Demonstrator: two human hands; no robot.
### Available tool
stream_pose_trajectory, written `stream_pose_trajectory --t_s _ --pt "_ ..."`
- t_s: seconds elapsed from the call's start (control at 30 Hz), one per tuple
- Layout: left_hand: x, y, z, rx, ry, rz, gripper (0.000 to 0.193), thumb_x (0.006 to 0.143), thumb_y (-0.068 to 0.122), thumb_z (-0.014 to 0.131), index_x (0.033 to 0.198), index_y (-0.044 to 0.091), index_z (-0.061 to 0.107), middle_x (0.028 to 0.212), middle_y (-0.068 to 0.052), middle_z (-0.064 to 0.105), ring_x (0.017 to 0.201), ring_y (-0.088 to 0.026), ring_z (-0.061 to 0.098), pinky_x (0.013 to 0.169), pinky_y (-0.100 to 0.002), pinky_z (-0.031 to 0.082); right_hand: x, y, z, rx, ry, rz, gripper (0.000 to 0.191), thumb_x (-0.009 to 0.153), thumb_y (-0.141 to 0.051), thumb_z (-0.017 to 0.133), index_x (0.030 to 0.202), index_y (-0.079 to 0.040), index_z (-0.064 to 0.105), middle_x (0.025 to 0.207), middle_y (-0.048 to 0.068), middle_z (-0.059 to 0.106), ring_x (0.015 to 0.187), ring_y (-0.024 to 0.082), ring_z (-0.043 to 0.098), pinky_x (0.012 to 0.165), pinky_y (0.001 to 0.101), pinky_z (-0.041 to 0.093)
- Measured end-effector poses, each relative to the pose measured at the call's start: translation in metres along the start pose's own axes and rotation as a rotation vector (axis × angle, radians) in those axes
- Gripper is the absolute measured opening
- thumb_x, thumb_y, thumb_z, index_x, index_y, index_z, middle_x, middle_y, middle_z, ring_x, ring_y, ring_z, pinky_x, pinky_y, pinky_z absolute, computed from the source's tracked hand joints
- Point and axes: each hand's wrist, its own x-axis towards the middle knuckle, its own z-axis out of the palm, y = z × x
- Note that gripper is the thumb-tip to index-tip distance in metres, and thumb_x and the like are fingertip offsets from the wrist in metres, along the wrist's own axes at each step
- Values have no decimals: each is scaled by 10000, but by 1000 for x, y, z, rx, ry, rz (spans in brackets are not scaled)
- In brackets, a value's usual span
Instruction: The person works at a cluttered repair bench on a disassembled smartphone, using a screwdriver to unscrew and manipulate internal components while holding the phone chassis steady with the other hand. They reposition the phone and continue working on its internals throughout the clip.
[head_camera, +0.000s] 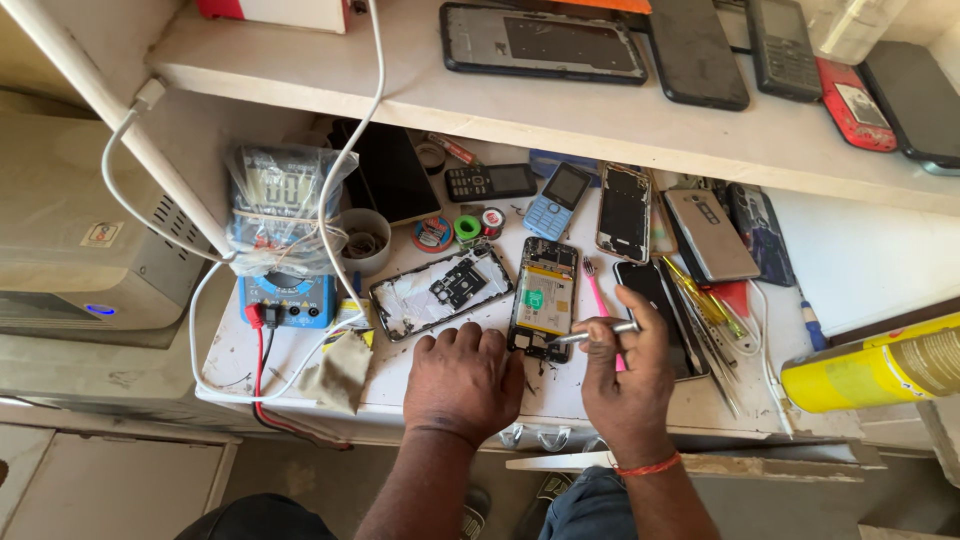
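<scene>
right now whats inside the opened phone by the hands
The opened phone lies back-off: a battery with a yellow and green label fills the middle, with dark board parts above and below. The left hand covers its bottom-left corner; the right hand holds a metal tool there.

Both forearms are bare, without sleeves. A thin red-orange thread band (647, 466) circles the right wrist. Blue jeans (583, 505) cover the legs.

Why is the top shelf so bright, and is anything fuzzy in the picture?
Head view: strong light washes out the white shelf; the opened phone and both hands, left hand and right hand, look sharp; the yellow can at the edge looks stretched.
</scene>
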Motion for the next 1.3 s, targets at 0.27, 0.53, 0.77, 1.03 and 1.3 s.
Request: stream_pose_trajectory --t_s 0.27,0.53,0.77,1.03,1.3 --pt "0 0 1 -5 -20 -15 270 890 370 631 844 105 662 826 -94 665 819 -319 657 774 -486 471 1 -4 2 -49 -38 29 433 1047 -143 593 1419 5 427 917 108 775 756 126 732 681 260 589" --pt "0 0 0 -7 -14 -10 269 887 369 632 847 105 665 827 -93 665 821 -318 656 780 -487 471 0 -3 4 -41 -51 27 418 1046 -140 600 1406 0 439 916 116 776 768 127 739 682 260 600" --pt "0 1 -1 -15 -10 -8 267 887 365 630 843 105 666 827 -96 663 816 -319 653 774 -488 473 0 -2 3 -69 -61 26 425 1038 -141 607 1406 3 450 891 112 773 760 118 733 665 254 598" --pt "0 1 -1 -20 1 3 264 886 362 631 848 103 669 831 -97 665 812 -319 655 771 -489 473 1 -6 2 -88 -66 29 424 1029 -144 616 1395 0 458 898 114 775 717 120 726 613 258 589" --pt "0 1 -1 -13 16 8 261 881 356 636 838 100 667 816 -98 663 805 -315 656 776 -487 476 8 -19 0 -247 -90 -103 437 1001 -142 667 1390 -22 507 961 114 770 759 166 760 619 291 581"
